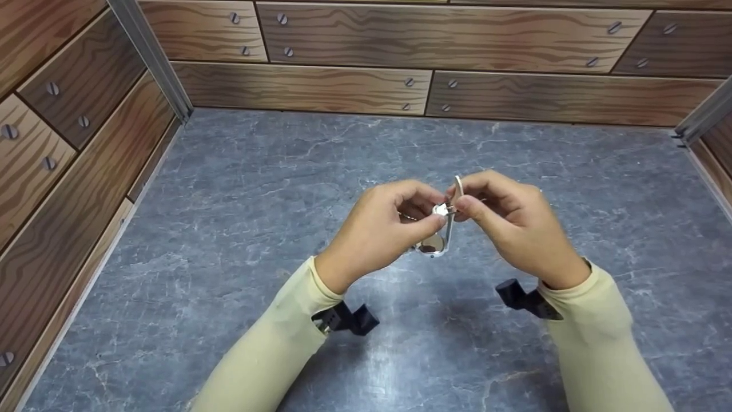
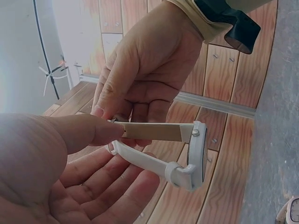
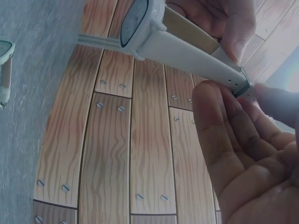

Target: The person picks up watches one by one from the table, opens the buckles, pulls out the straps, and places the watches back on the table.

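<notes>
A wristwatch with a white strap (image 2: pixel 147 161) is held up in front of me between both hands. Its round dial case (image 1: pixel 432 245) hangs at the lower end, and the strap forms a loop. My left hand (image 1: pixel 383 223) pinches the strap close to the metal buckle (image 3: pixel 242 86), thumb on top. With thumb and fingers my right hand (image 1: pixel 517 223) pinches the strap's holed end, which passes through the buckle. Small punched holes show beside the buckle in the right wrist view. The tan inner side of the strap (image 2: pixel 152 132) faces the left wrist view.
The blue-grey marbled tabletop (image 1: pixel 257 189) lies below the hands, with what looks like the watch's reflection (image 2: pixel 293 212) in it. Wood-patterned panels (image 1: pixel 343 86) stand along the back and sides. Black wrist cameras (image 1: pixel 349 319) sit under both sleeves.
</notes>
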Tool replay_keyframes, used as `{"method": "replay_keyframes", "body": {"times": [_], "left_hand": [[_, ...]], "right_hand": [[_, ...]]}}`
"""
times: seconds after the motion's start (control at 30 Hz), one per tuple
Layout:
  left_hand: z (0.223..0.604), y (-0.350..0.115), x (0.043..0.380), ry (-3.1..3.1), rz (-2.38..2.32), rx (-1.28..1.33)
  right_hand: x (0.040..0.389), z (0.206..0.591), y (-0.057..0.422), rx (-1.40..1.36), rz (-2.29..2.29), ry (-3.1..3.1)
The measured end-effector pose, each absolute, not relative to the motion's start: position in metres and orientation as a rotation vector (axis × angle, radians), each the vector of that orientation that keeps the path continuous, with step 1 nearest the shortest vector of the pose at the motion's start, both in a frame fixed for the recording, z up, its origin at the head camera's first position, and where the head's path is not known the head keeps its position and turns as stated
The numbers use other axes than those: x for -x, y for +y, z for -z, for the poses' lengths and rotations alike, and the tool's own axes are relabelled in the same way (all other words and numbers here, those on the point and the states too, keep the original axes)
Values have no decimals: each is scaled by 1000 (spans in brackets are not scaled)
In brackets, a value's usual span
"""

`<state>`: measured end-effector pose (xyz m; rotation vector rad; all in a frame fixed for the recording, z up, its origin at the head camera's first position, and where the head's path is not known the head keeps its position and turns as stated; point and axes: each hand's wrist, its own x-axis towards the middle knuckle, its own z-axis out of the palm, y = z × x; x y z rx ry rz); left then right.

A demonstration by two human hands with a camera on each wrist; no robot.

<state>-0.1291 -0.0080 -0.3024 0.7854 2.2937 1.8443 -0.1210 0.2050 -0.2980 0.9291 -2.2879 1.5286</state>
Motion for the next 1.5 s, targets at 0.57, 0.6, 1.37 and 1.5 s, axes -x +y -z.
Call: {"method": "replay_keyframes", "body": {"times": [0.57, 0.6, 1.37, 1.5], "left_hand": [[302, -8, 129, 2243, -1934, -833], [302, -8, 129, 2252, -1927, -833], [304, -8, 130, 2355, -1728, -879], [304, -8, 129, 2382, -1675, -853]], "right_hand": [[120, 297, 204, -927, -1570, -2262], [120, 297, 204, -923, -1560, -2267], [121, 299, 204, -938, -1324, -2339], [121, 300, 204, -957, -1270, -2358]]}}
